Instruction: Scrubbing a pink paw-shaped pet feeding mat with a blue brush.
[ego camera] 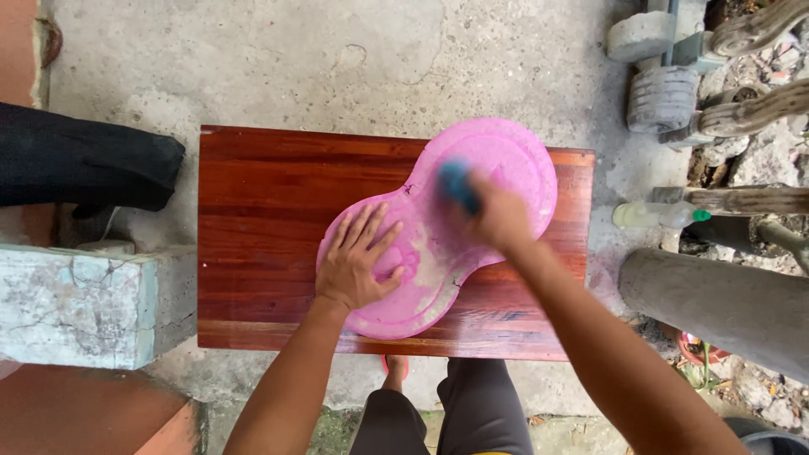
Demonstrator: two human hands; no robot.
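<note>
A pink figure-eight shaped plastic mould (506, 160) lies flat on a reddish wooden board (261, 219). My left hand (358, 257) rests palm down with fingers spread on the mould's nearer lobe. Over the farther lobe, my right hand (497, 217), blurred by motion, grips a blue scrubbing pad (456, 184) that presses on the pink surface.
The board sits on a rough concrete floor (295, 59). A cracked concrete block (76, 303) and a dark cloth (80, 164) lie at left. At right are a plastic bottle with a green cap (657, 215), a grey pipe (716, 303), rubble and cast concrete pieces (661, 97).
</note>
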